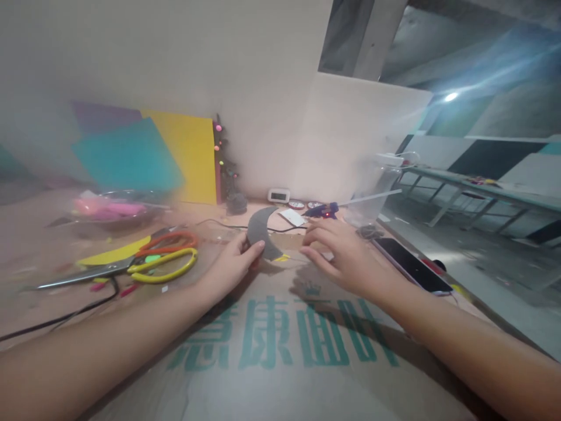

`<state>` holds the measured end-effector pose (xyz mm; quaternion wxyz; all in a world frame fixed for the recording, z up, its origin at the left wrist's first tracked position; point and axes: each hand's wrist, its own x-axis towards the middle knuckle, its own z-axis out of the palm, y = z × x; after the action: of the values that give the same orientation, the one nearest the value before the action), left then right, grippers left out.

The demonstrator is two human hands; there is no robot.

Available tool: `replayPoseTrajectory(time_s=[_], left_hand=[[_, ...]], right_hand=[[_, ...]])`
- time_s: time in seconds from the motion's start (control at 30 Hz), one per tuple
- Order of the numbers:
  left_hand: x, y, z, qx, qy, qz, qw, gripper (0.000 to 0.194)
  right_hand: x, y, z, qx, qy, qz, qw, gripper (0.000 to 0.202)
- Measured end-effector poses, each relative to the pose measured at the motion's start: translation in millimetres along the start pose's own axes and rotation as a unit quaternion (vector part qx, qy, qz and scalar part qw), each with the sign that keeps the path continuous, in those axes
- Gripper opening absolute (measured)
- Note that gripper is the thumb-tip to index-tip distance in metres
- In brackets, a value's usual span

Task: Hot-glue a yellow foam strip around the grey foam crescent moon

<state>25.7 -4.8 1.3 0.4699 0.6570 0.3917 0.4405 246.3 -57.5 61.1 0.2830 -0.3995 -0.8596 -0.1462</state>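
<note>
My left hand [239, 257] pinches a grey crescent-shaped piece [258, 227] between thumb and fingers, holding it upright over the work surface. Its lower tip is near a small yellow scrap [284, 257]. To the right, my right hand [342, 251] hovers with thumb and fingers apart, and nothing shows between them. Beyond it lies a dark blue glue gun [322, 211] with a red light lit. Left of my left hand are scissors [164, 270] with yellow and orange handles, beside a yellow cut piece [116, 252].
A phone [412, 266] lies at the right edge. Coloured sheets [188, 158] lean on the wall behind a clear bowl [123, 211] of pink items. A small white clock [279, 195] stands at the back. Black cable [74, 316] crosses the left side.
</note>
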Motion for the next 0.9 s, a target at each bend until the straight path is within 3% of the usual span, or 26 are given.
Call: replayPoseTrajectory(time_s=[0.07, 0.13, 0.2, 0.3, 0.4, 0.63, 0.9], left_hand=[[-0.3, 1.8, 0.8, 0.001, 0.000, -0.004, 1.000, 0.025], [-0.5, 2.2, 1.2, -0.003, 0.000, -0.005, 1.000, 0.025], [0.1, 0.7, 1.4, -0.012, -0.004, -0.002, 1.000, 0.026], [2.0, -2.2, 1.9, -0.024, -0.009, 0.004, 1.000, 0.027], [3.0, -2.6, 2.4, -0.026, -0.013, 0.010, 1.000, 0.027], [3.7, -3.4, 3.1, -0.020, -0.010, 0.008, 1.000, 0.030], [1.2, 1.4, 2.7, -0.013, -0.008, -0.003, 1.000, 0.030]], right_hand=[[6.4, 19.1, -15.2, -0.051, -0.025, 0.061, 0.997, 0.041], [7.9, 47.0, -24.7, -0.097, -0.080, 0.174, 0.977, 0.052], [2.9, 80.0, -25.6, -0.118, -0.113, 0.256, 0.953, 0.051], [-13.5, 127.5, -10.2, -0.115, -0.080, 0.327, 0.935, 0.035], [-30.0, 158.8, 15.9, 0.020, -0.015, 0.376, 0.926, 0.041], [-42.7, 171.1, 59.2, 0.118, 0.008, 0.360, 0.925, 0.046], [-47.5, 166.7, 60.7, 0.077, 0.065, 0.338, 0.936, 0.049]])
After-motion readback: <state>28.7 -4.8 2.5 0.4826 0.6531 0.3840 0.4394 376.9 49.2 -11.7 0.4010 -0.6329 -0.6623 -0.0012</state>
